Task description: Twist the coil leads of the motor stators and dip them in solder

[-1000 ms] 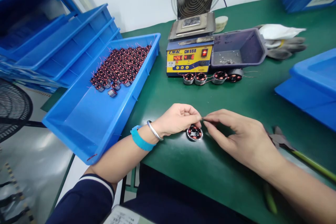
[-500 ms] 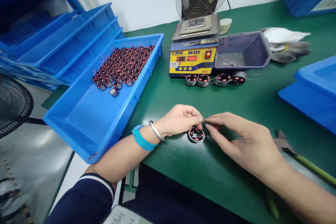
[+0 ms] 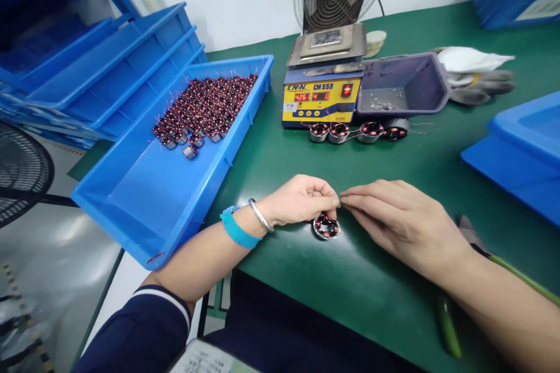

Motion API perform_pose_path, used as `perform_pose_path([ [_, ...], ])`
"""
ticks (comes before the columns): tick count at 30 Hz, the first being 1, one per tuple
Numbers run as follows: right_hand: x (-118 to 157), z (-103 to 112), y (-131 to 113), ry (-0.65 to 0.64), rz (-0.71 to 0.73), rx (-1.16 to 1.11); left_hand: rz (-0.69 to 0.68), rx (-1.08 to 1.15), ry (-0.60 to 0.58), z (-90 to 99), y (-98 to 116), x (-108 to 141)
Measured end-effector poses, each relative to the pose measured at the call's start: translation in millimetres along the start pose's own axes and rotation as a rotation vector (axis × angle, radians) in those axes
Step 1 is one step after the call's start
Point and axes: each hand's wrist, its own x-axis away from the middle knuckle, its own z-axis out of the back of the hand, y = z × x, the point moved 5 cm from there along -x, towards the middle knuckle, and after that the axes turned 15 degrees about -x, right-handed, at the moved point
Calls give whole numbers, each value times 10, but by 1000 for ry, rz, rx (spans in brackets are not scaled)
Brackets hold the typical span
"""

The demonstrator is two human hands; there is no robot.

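A small ring-shaped coil part (image 3: 326, 227) with copper windings and a shiny metal rim sits on the green table, just below my left fingertips. My left hand (image 3: 306, 199) is closed in a pinch directly above it; what lies between thumb and finger is too small to make out, perhaps wire ends. My right hand (image 3: 394, 215) comes in from the right with thumb and fingertips pressed together, close to the left fingertips. Anything in that pinch is also too fine to see.
Several coils (image 3: 371, 132) line up before a yellow-fronted heater (image 3: 322, 99). A purple bin (image 3: 405, 84) adjoins it. At left, a blue tray (image 3: 153, 186) holds many coils. Green-handled pliers (image 3: 470, 236) lie partly under my right arm. A blue container (image 3: 520, 151) is at right.
The right thumb and fingers have closed together beside the left fingertips. The ring-shaped coil has shifted very slightly left. The heater's display digits have changed.
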Motion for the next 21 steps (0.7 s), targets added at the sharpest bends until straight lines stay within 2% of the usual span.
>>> perform_pose_path([
  [4,-25,18,-5,-85,59,14,-14,-10,-4,0,8,5],
  [6,-45,17,-17,-82,7,-56,-31,-19,-4,-4,13,9],
  [8,-58,-19,22,-77,-195,-222,-49,-33,-6,-12,15,12],
  [12,50,-214,153,-134,-806,-777,-73,-60,-13,-32,13,17],
  [13,76,-236,159,-154,-879,-855,-73,-64,-13,-33,12,17],
  [14,84,-229,162,-168,-885,-865,-67,-66,-13,-32,11,15],
  [16,51,-132,158,-153,-718,-690,-55,-67,-16,-26,10,10],
  [19,-12,28,49,-80,-302,-307,-48,-64,-23,-16,13,6],
  [21,-21,58,-41,-61,-101,-131,-50,-54,-19,-10,13,8],
])
